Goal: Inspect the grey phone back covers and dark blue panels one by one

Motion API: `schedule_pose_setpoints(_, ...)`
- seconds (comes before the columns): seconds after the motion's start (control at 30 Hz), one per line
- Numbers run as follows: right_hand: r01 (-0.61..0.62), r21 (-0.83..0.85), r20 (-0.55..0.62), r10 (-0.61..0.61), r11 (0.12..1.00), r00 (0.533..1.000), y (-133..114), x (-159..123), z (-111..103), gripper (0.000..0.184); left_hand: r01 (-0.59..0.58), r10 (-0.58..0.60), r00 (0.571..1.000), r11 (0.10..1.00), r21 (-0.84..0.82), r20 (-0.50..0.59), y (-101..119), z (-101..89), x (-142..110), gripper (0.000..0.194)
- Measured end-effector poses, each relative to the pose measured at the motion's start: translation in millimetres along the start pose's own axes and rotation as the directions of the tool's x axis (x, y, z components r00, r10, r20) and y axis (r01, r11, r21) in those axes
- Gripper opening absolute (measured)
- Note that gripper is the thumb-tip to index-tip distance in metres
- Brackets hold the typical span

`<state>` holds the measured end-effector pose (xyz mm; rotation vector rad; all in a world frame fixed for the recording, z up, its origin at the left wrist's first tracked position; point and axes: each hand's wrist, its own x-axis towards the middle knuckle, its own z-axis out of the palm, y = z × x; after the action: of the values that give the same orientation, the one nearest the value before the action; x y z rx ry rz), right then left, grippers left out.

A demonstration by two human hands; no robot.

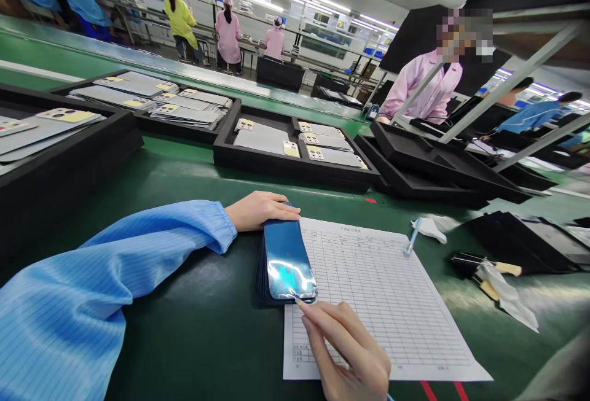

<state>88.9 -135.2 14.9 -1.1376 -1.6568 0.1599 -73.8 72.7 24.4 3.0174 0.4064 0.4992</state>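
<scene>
A stack of glossy blue phone back panels (288,253) stands on the green table, partly over a printed sheet. My left hand (260,209), in a blue striped sleeve, is closed over the stack's far end; its thumb is hidden. At the near edge of the top panel, my right hand (348,346) has its index fingertip against the rim, with the thumb tip close below. The panel's near end looks slightly wrinkled and shines with reflected light. Under and right of the stack lies the printed form (382,296), ruled in a grid.
Black trays (295,167) with pale phone-shaped panels line the back. Stacked black trays (428,161) stand at right rear. A pen (412,238), a crumpled white wipe (433,229) and a black tool with pale ends (470,263) lie at right. A person in pink (421,88) is across the table.
</scene>
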Motion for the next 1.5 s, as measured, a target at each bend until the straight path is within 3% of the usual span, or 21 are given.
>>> schedule_pose_setpoints(0.4,0.001,0.065,0.107,-0.008,0.998,0.994,-8,0,11,0.026,-0.025,0.028,0.999,0.997,0.074,-0.028,2,-0.8,1,0.033)
schedule_pose_setpoints(0.57,-0.002,0.078,0.047,-0.002,0.997,0.999,-11,-1,9,0.027,-0.053,0.059,0.997,0.993,0.105,-0.055,2,-0.1,2,0.033)
schedule_pose_setpoints(0.67,-0.151,0.048,-0.075,0.154,0.987,0.985,-16,-2,3,0.024,-0.066,0.077,0.994,0.989,0.134,-0.078,2,-1.0,2,0.032)
schedule_pose_setpoints(0.73,-0.337,0.091,-0.114,0.346,0.937,0.931,-20,-2,-3,0.018,-0.068,0.083,0.992,0.986,0.152,-0.096,3,-2.2,1,0.032)
schedule_pose_setpoints(0.8,-0.498,0.157,-0.055,0.511,0.853,0.858,-22,-2,-8,0.012,-0.067,0.086,0.99,0.984,0.163,-0.112,3,-3.1,0,0.032)
schedule_pose_setpoints(0.87,-0.574,0.176,0.021,0.58,0.8,0.815,-23,-2,-12,0.01,-0.059,0.081,0.988,0.984,0.165,-0.128,3,-3.4,-1,0.033)
schedule_pose_setpoints(1.07,-0.584,0.178,0.077,0.581,0.792,0.81,-22,-3,-12,0.01,-0.088,0.152,0.954,0.966,0.243,-0.26,4,-2.7,-1,0.031)
schedule_pose_setpoints(1.5,-0.542,0.191,0.086,0.536,0.819,0.84,-21,-5,-7,0.015,-0.085,0.166,0.94,0.96,0.267,-0.298,6,-3.5,0,0.029)
